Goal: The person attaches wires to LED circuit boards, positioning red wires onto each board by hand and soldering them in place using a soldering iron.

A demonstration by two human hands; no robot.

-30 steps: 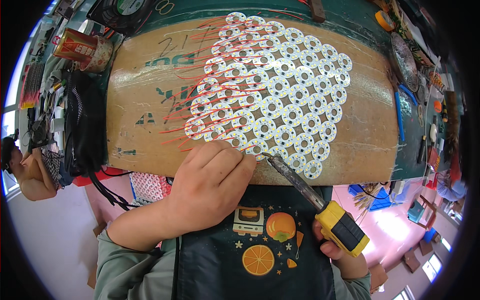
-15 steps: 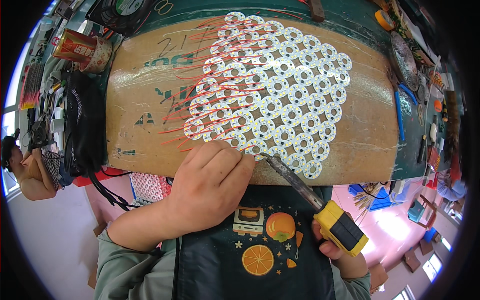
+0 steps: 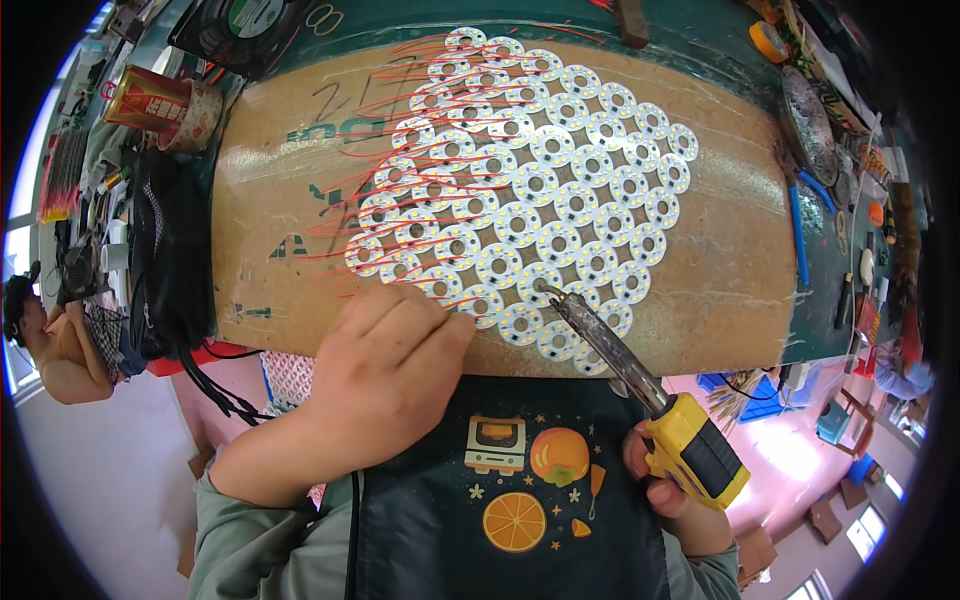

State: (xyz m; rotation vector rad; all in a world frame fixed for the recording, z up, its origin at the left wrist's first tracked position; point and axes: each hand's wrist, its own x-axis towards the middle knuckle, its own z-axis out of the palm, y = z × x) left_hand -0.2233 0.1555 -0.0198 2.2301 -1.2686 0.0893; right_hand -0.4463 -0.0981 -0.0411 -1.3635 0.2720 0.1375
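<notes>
The right hand (image 3: 668, 488) grips a yellow soldering iron (image 3: 640, 385), its tip on the round boards (image 3: 530, 190) just beside the left hand (image 3: 385, 375), whose curled fingers press the boards' near edge.

Right hand (image 3: 668, 490) is gripping yellow-handled soldering iron (image 3: 640, 385), tip touching a round LED board (image 3: 545, 285) in the white panel of discs (image 3: 530, 190). Left hand (image 3: 385, 375) is resting at panel's near edge, fingertips (image 3: 455, 325) just beside the red wires (image 3: 360, 215).
</notes>
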